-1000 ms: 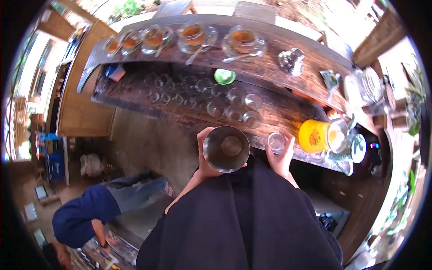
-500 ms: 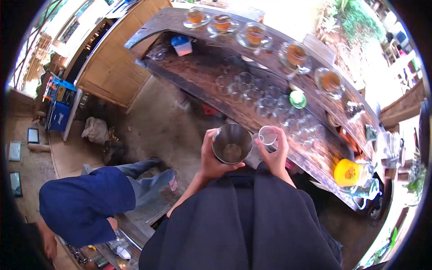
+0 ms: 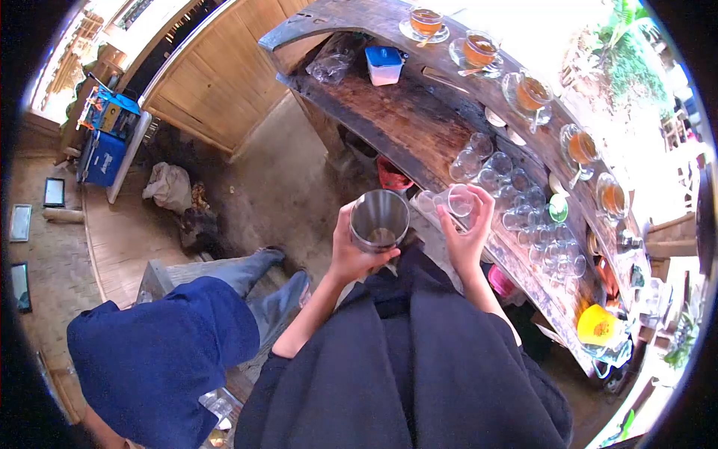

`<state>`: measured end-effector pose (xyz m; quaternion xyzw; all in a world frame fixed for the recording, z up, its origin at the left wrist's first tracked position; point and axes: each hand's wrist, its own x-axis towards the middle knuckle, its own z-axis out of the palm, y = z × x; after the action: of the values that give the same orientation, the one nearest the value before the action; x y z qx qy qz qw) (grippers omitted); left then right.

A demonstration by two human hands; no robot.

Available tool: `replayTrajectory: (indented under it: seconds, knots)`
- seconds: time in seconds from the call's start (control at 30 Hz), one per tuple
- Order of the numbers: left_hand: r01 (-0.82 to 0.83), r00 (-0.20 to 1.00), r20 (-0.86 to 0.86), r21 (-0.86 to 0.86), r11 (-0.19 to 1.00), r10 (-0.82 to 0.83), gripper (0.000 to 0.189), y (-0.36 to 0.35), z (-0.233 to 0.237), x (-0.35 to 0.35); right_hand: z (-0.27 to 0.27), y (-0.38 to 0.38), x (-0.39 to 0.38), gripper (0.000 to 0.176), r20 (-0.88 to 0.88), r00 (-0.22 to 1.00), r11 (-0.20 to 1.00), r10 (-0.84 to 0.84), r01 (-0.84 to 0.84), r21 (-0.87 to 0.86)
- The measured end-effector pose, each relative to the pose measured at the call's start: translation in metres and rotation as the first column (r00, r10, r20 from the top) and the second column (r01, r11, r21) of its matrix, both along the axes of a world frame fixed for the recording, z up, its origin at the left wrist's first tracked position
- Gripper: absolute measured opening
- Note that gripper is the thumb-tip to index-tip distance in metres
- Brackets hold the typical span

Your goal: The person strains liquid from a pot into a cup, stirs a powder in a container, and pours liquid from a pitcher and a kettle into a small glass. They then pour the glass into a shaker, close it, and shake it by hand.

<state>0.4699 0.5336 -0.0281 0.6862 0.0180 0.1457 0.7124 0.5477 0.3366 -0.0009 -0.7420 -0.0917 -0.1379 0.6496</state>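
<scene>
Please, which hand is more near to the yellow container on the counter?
Right. The right hand holds a clear cup; the yellow container is off to its right. The left hand, around a metal cup, is further left, so farther away.

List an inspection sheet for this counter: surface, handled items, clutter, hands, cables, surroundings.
Surface: dark brown, two-level wooden counter, visibly worn.
Handled items: silver round metal cup, mouth facing camera; small clear round cup, tilted.
Clutter: clustered clear round glasses on the lower level; five clear glass cups of amber liquid on saucers above; blue-lidded plastic tub.
Hands: left grips the metal cup, right the clear cup.
Cables: nothing seen.
Surroundings: person in navy top near left side; pale crumpled sack beyond.
</scene>
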Motion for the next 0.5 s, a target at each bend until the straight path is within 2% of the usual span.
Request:
replayTrajectory:
  seconds: [0.07, 0.1, 0.2, 0.23, 0.3, 0.4, 0.47, 0.5]
  knots:
    - [-0.019, 0.998, -0.063, 0.203, 0.979, 0.033, 0.09, 0.013, -0.008, 0.024, -0.002, 0.013, 0.011, 0.059, 0.001, 1.0, 1.0, -0.021, 0.021, 0.005]
    - [-0.018, 0.997, -0.068, 0.123, 0.992, 0.026, 0.085, 0.015, -0.009, 0.038, -0.003, 0.018, 0.02, 0.058, 0.013, 0.999, 0.998, -0.053, 0.052, 0.024]
    - [0.012, 0.999, -0.038, 0.154, 0.988, -0.006, 0.084, 0.022, -0.008, 0.081, -0.018, 0.03, 0.049, 0.057, -0.019, 0.999, 1.0, -0.026, 0.026, 0.009]
    - [-0.007, 1.0, -0.011, 0.283, 0.959, 0.011, 0.082, 0.026, -0.013, 0.096, -0.022, 0.036, 0.061, 0.057, -0.02, 0.999, 0.999, -0.031, 0.031, 0.015]
    - [-0.012, 0.999, -0.027, 0.296, 0.955, 0.021, 0.083, 0.03, -0.018, 0.126, -0.028, 0.045, 0.084, 0.056, -0.073, 0.997, 0.999, -0.032, 0.034, 0.019]
    - [0.008, 0.999, -0.048, 0.324, 0.946, 0.008, 0.082, 0.041, -0.033, 0.173, -0.032, 0.056, 0.122, 0.055, -0.06, 0.994, 0.996, -0.092, 0.092, 0.004]
    - [0.0, 1.0, -0.006, 0.447, 0.894, 0.003, 0.082, 0.045, -0.039, 0.2, -0.036, 0.059, 0.147, 0.054, -0.039, 0.991, 0.991, -0.13, 0.13, 0.007]
    - [0.011, 1.0, -0.004, 0.446, 0.895, -0.01, 0.082, 0.043, -0.041, 0.214, -0.039, 0.06, 0.158, 0.054, -0.034, 0.989, 0.988, -0.146, 0.144, -0.055]
